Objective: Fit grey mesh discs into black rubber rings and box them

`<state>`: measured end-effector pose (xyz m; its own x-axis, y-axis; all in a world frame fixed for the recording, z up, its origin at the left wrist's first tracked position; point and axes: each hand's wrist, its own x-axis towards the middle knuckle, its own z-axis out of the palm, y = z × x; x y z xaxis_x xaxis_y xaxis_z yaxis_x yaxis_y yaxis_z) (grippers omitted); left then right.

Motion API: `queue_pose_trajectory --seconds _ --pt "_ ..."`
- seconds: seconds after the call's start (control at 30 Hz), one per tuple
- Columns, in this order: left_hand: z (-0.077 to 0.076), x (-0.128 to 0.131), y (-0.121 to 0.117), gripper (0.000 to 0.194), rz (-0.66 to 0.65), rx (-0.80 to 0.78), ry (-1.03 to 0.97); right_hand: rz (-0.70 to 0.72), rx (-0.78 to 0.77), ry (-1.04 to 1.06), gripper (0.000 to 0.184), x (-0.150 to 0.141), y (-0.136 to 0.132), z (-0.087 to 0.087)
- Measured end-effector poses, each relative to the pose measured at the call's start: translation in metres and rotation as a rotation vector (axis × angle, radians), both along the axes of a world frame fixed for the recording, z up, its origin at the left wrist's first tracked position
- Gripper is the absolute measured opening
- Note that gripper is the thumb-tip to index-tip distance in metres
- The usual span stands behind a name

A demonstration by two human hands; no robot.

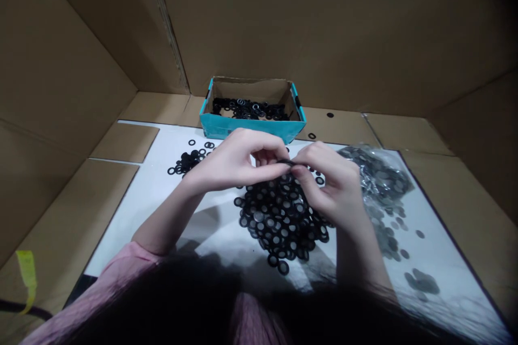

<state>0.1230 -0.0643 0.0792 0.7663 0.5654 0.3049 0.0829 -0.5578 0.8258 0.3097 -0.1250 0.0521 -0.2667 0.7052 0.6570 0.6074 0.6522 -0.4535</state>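
My left hand (246, 159) and my right hand (329, 175) meet above the table, fingertips pinched together on a small black ring (288, 162). Fingers cover most of that ring, so its centre does not show. Just below them spreads a large pile of black rings with pale grey centres (279, 221). Beyond my hands stands a teal cardboard box (251, 126) with many black rings (254, 109) inside. Left of my left hand lies a smaller heap of black rings (188, 161).
A clear plastic bag of grey discs (380, 175) lies at the right. Loose grey discs (421, 281) are scattered nearer me on the white tabletop (133, 194). Cardboard walls (324, 27) enclose the back and sides. A yellow tag (27, 275) hangs on a dark cable at lower left.
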Motion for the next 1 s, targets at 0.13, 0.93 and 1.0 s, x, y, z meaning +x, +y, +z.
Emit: queue_pose_trajectory --seconds 0.13,0.93,1.0 --pt "0.0 0.006 -0.004 0.011 -0.069 -0.288 -0.093 0.005 0.002 0.148 0.017 -0.001 -0.001 -0.004" --pt "-0.007 0.012 -0.004 0.012 -0.031 -0.421 -0.18 -0.053 -0.044 0.24 0.012 -0.001 0.001 -0.009" --pt "-0.007 0.012 -0.004 0.012 -0.023 -0.415 -0.18 -0.053 -0.043 0.244 0.011 -0.002 0.0 -0.008"
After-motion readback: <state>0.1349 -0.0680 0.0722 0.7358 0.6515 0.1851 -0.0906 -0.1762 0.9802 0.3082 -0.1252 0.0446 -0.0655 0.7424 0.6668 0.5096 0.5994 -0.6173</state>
